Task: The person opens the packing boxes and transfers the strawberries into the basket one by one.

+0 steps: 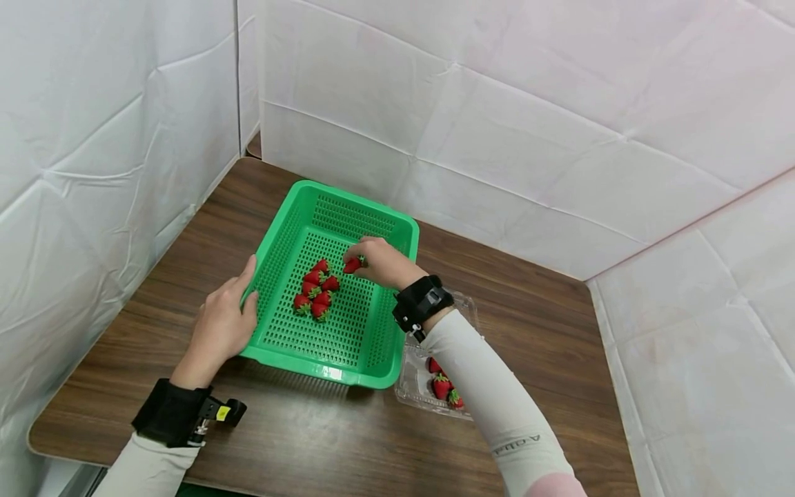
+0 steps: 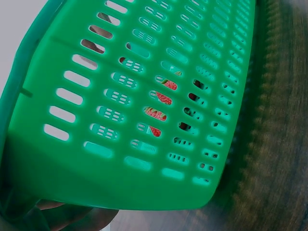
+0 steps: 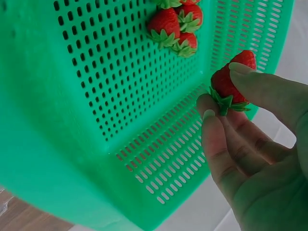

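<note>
Two spots are hard to read: left hand (image 1: 219, 328) fingertips sit behind the green basket (image 1: 298, 207) wall, and the clear tray (image 1: 411, 378) is partly under the right forearm. Basket on the table (image 1: 528, 331) holds approx. six strawberries (image 1: 317, 290); tray holds a few more (image 1: 442, 385). Left hand grips basket's left rim, thumb over it. Right hand (image 1: 384, 262) pinches one strawberry (image 3: 231, 77) betw. thumb & fingers, above basket floor.

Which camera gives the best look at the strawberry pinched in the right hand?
The right wrist view: the strawberry fills the frame, pinched in the right hand. The head view shows it small over the green basket. The left wrist view shows only basket.
</note>
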`<state>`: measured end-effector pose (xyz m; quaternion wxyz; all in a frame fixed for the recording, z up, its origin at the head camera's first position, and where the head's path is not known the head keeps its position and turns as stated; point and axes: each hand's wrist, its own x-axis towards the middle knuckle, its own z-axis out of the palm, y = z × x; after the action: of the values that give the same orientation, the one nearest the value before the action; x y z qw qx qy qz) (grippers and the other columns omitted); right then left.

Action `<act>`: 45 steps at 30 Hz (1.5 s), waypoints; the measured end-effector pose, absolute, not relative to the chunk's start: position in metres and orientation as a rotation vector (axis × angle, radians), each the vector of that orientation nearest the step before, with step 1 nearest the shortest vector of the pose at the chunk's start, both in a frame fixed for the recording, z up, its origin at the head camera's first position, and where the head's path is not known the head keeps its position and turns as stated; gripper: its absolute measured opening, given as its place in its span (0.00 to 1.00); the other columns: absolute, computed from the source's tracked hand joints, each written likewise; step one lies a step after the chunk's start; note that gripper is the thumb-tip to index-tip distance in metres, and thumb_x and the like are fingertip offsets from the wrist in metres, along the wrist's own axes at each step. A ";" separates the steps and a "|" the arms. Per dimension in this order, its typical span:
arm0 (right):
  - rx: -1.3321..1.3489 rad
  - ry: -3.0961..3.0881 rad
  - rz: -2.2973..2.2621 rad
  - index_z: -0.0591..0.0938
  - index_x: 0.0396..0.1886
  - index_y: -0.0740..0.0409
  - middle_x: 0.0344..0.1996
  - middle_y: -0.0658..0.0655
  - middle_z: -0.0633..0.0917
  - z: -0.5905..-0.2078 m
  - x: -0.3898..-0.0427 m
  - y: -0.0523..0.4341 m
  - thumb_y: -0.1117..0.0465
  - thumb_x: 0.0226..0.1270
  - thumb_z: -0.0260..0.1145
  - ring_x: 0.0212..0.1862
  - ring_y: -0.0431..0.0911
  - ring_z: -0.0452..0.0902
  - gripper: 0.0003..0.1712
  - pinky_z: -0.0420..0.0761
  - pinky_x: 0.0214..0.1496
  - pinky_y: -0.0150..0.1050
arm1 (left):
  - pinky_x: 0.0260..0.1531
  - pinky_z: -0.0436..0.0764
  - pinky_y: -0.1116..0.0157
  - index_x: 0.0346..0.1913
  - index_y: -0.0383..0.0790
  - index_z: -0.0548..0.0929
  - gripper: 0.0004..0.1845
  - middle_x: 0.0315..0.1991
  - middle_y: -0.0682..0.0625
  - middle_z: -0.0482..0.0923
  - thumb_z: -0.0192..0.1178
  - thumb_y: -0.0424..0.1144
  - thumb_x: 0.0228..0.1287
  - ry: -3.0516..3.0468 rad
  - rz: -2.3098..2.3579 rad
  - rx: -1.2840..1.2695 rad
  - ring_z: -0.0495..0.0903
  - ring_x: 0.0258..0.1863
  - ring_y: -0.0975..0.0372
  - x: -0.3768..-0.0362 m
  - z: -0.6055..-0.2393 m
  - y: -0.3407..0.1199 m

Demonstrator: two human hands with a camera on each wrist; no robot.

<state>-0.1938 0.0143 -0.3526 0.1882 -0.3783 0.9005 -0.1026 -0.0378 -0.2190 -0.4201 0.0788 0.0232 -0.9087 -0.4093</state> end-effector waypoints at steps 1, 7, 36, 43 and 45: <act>-1.056 2.529 -0.281 0.84 0.52 0.54 0.48 0.55 0.83 -0.353 -0.195 0.012 0.65 0.65 0.66 0.52 0.46 0.76 0.16 0.78 0.50 0.36 | 0.41 0.75 0.36 0.77 0.43 0.50 0.33 0.61 0.27 0.71 0.47 0.31 0.73 -2.720 -1.225 0.071 0.77 0.48 0.33 -0.038 -0.420 -0.219; -1.035 2.504 -0.229 0.84 0.54 0.57 0.53 0.57 0.84 -0.359 -0.201 -0.001 0.67 0.65 0.66 0.57 0.49 0.78 0.17 0.79 0.56 0.37 | 0.41 0.74 0.36 0.77 0.43 0.50 0.33 0.61 0.27 0.71 0.47 0.31 0.74 -2.730 -1.228 0.073 0.76 0.48 0.32 -0.038 -0.419 -0.219; -0.899 2.677 -0.115 0.58 0.18 0.53 0.21 0.48 0.52 -0.385 -0.195 -0.022 0.72 0.68 0.60 0.24 0.41 0.49 0.24 0.53 0.31 0.34 | 0.40 0.73 0.37 0.77 0.44 0.50 0.33 0.60 0.29 0.72 0.48 0.32 0.74 -2.744 -1.223 0.088 0.77 0.47 0.34 -0.037 -0.419 -0.216; -0.824 2.701 -0.046 0.67 0.18 0.55 0.20 0.50 0.60 -0.386 -0.194 -0.024 0.72 0.72 0.54 0.28 0.43 0.55 0.20 0.57 0.32 0.35 | 0.41 0.73 0.36 0.77 0.44 0.50 0.34 0.60 0.29 0.72 0.48 0.31 0.73 -2.746 -1.233 0.094 0.77 0.48 0.34 -0.037 -0.419 -0.215; -0.799 2.694 -0.009 0.73 0.21 0.57 0.22 0.52 0.66 -0.393 -0.197 -0.024 0.72 0.73 0.53 0.29 0.44 0.59 0.17 0.60 0.33 0.36 | 0.41 0.73 0.36 0.77 0.45 0.50 0.34 0.60 0.29 0.72 0.48 0.32 0.73 -2.749 -1.236 0.096 0.77 0.48 0.34 -0.037 -0.418 -0.215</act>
<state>-0.1975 -0.0236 -0.3925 0.1651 -0.2805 0.9455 -0.0030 -0.0366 -0.2146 -0.4183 0.0630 0.0317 -0.9098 -0.4090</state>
